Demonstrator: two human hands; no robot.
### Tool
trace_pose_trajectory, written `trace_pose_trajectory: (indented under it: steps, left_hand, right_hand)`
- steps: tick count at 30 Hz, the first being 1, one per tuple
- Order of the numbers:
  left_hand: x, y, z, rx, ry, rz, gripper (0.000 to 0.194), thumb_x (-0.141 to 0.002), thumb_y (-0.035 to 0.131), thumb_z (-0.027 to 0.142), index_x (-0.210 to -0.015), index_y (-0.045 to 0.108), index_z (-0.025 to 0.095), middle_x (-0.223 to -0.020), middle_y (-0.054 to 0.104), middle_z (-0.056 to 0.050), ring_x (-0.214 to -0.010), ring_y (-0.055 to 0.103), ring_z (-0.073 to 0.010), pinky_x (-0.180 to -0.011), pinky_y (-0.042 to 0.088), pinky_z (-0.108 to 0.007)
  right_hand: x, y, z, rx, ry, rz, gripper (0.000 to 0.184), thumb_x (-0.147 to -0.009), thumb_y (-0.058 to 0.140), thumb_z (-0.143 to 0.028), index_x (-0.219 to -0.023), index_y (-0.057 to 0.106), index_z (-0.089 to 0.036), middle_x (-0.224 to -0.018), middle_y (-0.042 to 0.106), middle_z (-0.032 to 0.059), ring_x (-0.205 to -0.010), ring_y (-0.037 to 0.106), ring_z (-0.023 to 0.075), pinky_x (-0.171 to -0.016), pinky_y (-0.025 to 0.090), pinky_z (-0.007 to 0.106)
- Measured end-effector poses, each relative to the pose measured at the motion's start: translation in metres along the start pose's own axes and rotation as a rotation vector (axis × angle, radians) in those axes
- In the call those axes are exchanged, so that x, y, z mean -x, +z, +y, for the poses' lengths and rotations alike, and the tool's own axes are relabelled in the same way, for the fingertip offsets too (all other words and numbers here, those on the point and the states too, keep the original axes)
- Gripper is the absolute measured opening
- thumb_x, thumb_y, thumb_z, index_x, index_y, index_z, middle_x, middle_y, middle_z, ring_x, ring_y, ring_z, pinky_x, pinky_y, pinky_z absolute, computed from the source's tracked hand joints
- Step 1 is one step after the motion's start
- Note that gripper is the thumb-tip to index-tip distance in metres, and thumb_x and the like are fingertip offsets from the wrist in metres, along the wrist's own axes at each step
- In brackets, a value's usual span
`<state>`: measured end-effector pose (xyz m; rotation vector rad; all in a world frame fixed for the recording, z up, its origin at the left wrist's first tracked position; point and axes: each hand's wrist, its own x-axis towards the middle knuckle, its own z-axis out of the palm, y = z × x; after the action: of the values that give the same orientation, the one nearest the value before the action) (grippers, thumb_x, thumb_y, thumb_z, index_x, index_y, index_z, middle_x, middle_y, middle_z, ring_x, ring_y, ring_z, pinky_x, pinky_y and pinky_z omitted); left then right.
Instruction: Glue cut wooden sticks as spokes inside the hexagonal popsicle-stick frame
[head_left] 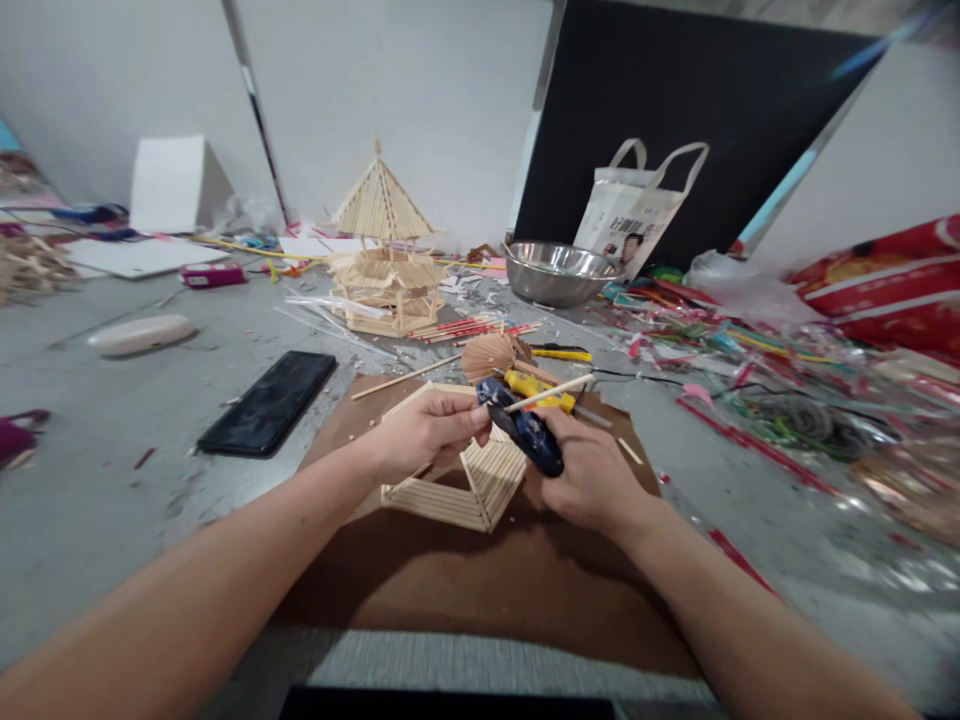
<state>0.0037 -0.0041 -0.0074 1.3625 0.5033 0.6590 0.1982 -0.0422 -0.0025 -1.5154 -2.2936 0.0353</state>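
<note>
Head view: left hand (429,435) closed at the fingertips, its hold hidden; right hand (592,475) gripping one blue tool (534,438), one pale stick (555,391) across it. Below, partly hidden, one stick frame (496,488) on the brown board (480,595); beyond the board, one pavilion model (386,270).

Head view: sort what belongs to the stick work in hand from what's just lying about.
Likely part of the job: dark blue hand tool, pale stick, flat stick frame, brown board.

Seemingly just lying about: phone, white case, metal bowl, tote bag.
</note>
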Motion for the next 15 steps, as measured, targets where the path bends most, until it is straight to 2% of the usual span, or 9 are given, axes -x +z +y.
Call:
trace_pose_trajectory:
  steps: [10, 15]
  left_hand:
    - [-0.0007, 0.0059, -0.0010, -0.017, -0.012, 0.070, 0.026, -0.078, 0.045, 0.038, -0.068, 0.048, 0.014, -0.042, 0.021, 0.008, -0.036, 0.015, -0.0032, -0.036, 0.010, -0.018]
    - [-0.0028, 0.0088, -0.0020, -0.045, -0.022, 0.128, 0.027, -0.077, 0.044, 0.040, -0.069, 0.047, 0.014, -0.042, 0.020, 0.009, -0.035, 0.015, -0.0032, -0.035, 0.011, -0.017]
  right_hand:
    - [-0.0011, -0.0054, -0.0061, 0.000, 0.075, -0.113, 0.028, -0.064, 0.047, -0.024, -0.090, 0.051, -0.015, -0.081, 0.062, 0.0071, -0.073, 0.057, 0.0202, -0.064, 0.040, 0.028]
    - [-0.0014, -0.0062, -0.0059, -0.027, 0.097, -0.123, 0.026, -0.066, 0.048, -0.025, -0.090, 0.053, -0.015, -0.079, 0.062, 0.0072, -0.072, 0.056, 0.0199, -0.063, 0.039, 0.027]
